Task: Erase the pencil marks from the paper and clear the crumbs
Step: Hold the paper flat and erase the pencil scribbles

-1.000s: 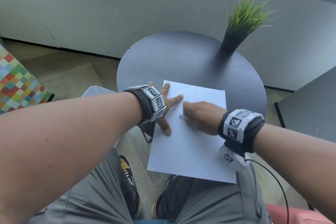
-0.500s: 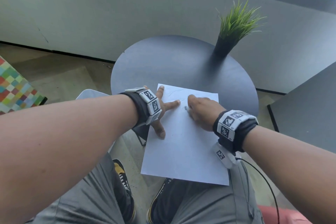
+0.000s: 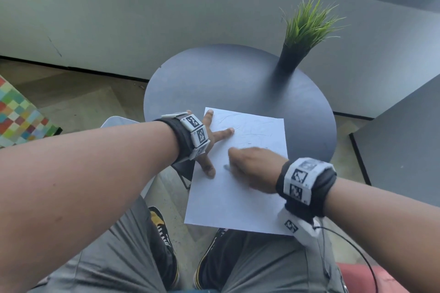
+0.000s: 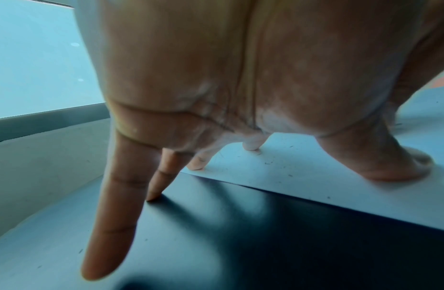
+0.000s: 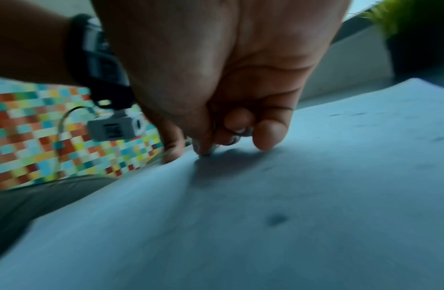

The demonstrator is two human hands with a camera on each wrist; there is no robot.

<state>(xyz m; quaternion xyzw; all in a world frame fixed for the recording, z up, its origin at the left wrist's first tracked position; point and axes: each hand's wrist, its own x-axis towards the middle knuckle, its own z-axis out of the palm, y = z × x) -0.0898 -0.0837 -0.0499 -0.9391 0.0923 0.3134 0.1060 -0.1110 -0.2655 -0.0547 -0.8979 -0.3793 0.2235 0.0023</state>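
Observation:
A white sheet of paper [image 3: 233,197] lies on the round dark table [image 3: 238,78], its near end hanging over the table edge above my knees. Faint pencil marks [image 3: 250,131] cross its far part. Dark crumbs [image 4: 268,162] dot the paper [image 4: 315,176]. My left hand [image 3: 212,140] is spread flat on the sheet's left edge, the thumb and two fingers [image 4: 198,162] on the paper and two on the table [image 4: 265,235]. My right hand [image 3: 252,166] sits curled at mid sheet. Its fingertips [image 5: 203,149] pinch a small eraser [image 5: 208,154], mostly hidden and blurred, against the paper [image 5: 265,215].
A potted grass plant [image 3: 304,31] stands at the table's far right edge. A multicoloured checkered block [image 3: 16,114] is on the floor at left. A second dark tabletop [image 3: 404,138] lies to the right. My legs in grey trousers [image 3: 119,257] are under the paper's near end.
My right hand has slid from the far part of the sheet back toward me to mid sheet. The left hand has kept its place on the left edge.

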